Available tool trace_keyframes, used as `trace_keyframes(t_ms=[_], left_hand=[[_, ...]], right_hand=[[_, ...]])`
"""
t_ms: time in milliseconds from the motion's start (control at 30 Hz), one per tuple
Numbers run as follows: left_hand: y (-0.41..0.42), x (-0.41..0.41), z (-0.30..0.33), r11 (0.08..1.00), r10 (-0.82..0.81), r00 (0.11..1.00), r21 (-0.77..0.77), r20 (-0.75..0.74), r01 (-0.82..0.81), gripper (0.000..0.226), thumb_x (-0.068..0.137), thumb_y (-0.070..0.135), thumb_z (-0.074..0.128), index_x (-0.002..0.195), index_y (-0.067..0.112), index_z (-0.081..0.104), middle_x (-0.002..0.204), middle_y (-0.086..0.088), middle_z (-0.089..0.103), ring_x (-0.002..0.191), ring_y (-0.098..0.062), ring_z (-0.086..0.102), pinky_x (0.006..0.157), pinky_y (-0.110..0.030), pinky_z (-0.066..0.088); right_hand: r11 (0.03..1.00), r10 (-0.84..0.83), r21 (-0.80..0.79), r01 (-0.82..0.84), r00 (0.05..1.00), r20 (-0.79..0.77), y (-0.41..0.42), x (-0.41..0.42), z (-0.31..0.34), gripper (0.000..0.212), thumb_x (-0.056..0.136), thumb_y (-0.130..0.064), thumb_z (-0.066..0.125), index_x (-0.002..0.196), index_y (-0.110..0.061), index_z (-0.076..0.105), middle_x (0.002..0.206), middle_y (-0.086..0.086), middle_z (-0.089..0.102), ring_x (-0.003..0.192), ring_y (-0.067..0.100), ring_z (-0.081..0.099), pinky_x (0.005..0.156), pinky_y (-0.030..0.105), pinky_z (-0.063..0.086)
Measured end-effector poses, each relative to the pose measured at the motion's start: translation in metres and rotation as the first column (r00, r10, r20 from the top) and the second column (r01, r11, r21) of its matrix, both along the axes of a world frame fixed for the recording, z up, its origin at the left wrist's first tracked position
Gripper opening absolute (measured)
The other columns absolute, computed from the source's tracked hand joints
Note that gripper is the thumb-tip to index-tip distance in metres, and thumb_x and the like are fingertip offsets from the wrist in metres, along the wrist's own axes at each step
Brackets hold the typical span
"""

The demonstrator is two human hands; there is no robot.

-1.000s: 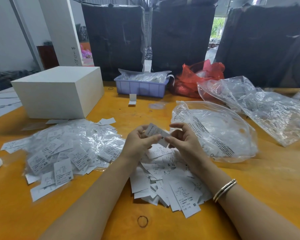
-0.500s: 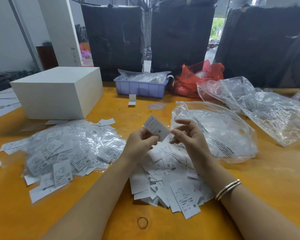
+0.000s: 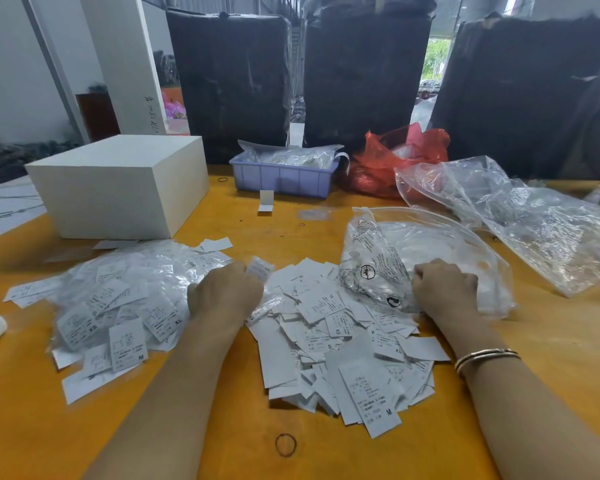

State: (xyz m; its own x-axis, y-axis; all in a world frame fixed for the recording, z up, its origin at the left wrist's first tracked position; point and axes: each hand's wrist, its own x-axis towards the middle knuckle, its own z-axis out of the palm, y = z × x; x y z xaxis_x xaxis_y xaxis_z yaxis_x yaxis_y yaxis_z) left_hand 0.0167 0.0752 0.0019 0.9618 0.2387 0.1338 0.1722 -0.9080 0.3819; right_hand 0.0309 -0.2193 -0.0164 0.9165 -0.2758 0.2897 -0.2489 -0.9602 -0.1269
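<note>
A heap of loose white size labels lies on the orange table between my forearms. To its left is a pile of labels sealed in small clear sleeves. My left hand sits at that pile's right edge and pinches one sleeved label, which sticks up past the knuckles. My right hand is on the large printed clear plastic bag to the right, fingers curled into its plastic; what they grasp is hidden.
A white box stands at the back left, a blue tray of plastic at the back centre, a red bag beside it. More crumpled clear bags lie far right. A rubber band lies near me. Black wrapped bundles line the back.
My hands have parted. The left carried the label down and left to the sleeved pile; the right let go and reached right onto the large clear bag.
</note>
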Motion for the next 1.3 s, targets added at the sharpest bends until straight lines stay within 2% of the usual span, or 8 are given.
trace_keyframes(t_ms=[133, 300, 500, 700, 900, 1033, 1167, 1300], left_hand=[[0.0, 0.001, -0.001, 0.988, 0.046, 0.994, 0.154, -0.101, -0.03, 0.038, 0.087, 0.02, 0.035, 0.12, 0.022, 0.053, 0.112, -0.007, 0.062, 0.108, -0.026, 0.047, 0.088, -0.04, 0.03], [-0.007, -0.001, -0.005, 0.965, -0.025, 0.997, 0.263, 0.067, 0.006, 0.043, 0.087, 0.022, 0.041, 0.129, 0.024, 0.047, 0.131, -0.005, 0.046, 0.119, -0.026, 0.032, 0.093, -0.038, 0.028], [-0.031, -0.006, -0.014, 0.89, -0.45, 0.84, 0.068, 0.304, 0.452, 0.04, 0.083, 0.008, 0.051, 0.116, 0.028, 0.061, 0.12, 0.007, 0.055, 0.118, -0.017, 0.031, 0.083, -0.026, 0.017], [-0.042, -0.011, -0.016, 0.822, -0.505, 0.766, -0.048, 0.398, 0.567, 0.037, 0.083, -0.001, 0.051, 0.106, 0.023, 0.068, 0.107, 0.007, 0.063, 0.112, -0.015, 0.038, 0.089, -0.031, 0.028], [-0.044, -0.012, -0.019, 0.807, -0.523, 0.772, -0.081, 0.361, 0.585, 0.036, 0.083, -0.001, 0.051, 0.106, 0.021, 0.067, 0.107, 0.009, 0.063, 0.112, -0.012, 0.037, 0.089, -0.028, 0.028], [-0.044, -0.01, -0.021, 0.805, -0.523, 0.778, -0.1, 0.348, 0.585, 0.035, 0.084, 0.0, 0.051, 0.106, 0.022, 0.067, 0.109, 0.008, 0.063, 0.112, -0.011, 0.036, 0.088, -0.026, 0.025], [-0.046, -0.011, -0.022, 0.789, -0.538, 0.781, -0.135, 0.317, 0.599, 0.031, 0.087, 0.002, 0.052, 0.107, 0.02, 0.068, 0.112, 0.006, 0.063, 0.115, -0.016, 0.037, 0.097, -0.033, 0.03], [-0.046, -0.013, -0.021, 0.785, -0.53, 0.789, -0.172, 0.31, 0.595, 0.03, 0.088, 0.002, 0.053, 0.106, 0.019, 0.068, 0.11, 0.004, 0.064, 0.117, -0.017, 0.037, 0.099, -0.039, 0.032]], right_hand=[[0.999, -0.039, -0.019, 0.041, 0.995, 0.09, 0.002, 0.001, 0.0, 0.024, 0.093, -0.026, 0.046, 0.099, -0.023, 0.069, 0.103, 0.003, 0.062, 0.099, 0.025, 0.054, 0.085, 0.038, 0.032], [0.998, -0.028, 0.069, 0.014, 0.978, 0.207, 0.003, -0.002, -0.001, 0.011, 0.088, -0.022, 0.057, 0.089, -0.021, 0.068, 0.097, 0.002, 0.063, 0.096, 0.024, 0.054, 0.084, 0.036, 0.03], [0.968, 0.071, 0.201, -0.151, 0.931, 0.358, 0.001, -0.004, -0.002, 0.008, 0.084, -0.02, 0.066, 0.085, -0.012, 0.066, 0.094, 0.006, 0.066, 0.092, 0.027, 0.058, 0.078, 0.033, 0.022], [0.911, 0.022, 0.337, -0.24, 0.842, 0.54, 0.001, -0.006, -0.001, 0.01, 0.086, -0.02, 0.065, 0.084, -0.01, 0.064, 0.084, 0.002, 0.067, 0.084, 0.023, 0.062, 0.08, 0.035, 0.026], [0.941, 0.035, 0.322, -0.105, 0.976, 0.215, -0.001, 0.003, -0.009, 0.036, 0.092, -0.028, 0.054, 0.126, -0.017, 0.056, 0.104, 0.005, 0.067, 0.107, 0.029, 0.055, 0.091, 0.038, 0.028], [0.952, 0.018, 0.296, -0.075, 0.982, 0.191, -0.002, 0.006, -0.009, 0.027, 0.094, -0.032, 0.05, 0.113, -0.02, 0.064, 0.108, 0.006, 0.068, 0.106, 0.027, 0.056, 0.09, 0.037, 0.028], [0.981, -0.021, 0.192, 0.015, 0.999, 0.03, -0.001, 0.008, -0.005, 0.033, 0.097, -0.031, 0.037, 0.122, -0.023, 0.057, 0.118, 0.008, 0.064, 0.11, 0.028, 0.054, 0.09, 0.039, 0.029], [0.994, -0.014, 0.112, 0.019, 0.999, -0.045, 0.003, 0.008, 0.0, 0.029, 0.096, -0.036, 0.04, 0.095, -0.025, 0.067, 0.099, 0.002, 0.068, 0.095, 0.025, 0.057, 0.083, 0.036, 0.029]])
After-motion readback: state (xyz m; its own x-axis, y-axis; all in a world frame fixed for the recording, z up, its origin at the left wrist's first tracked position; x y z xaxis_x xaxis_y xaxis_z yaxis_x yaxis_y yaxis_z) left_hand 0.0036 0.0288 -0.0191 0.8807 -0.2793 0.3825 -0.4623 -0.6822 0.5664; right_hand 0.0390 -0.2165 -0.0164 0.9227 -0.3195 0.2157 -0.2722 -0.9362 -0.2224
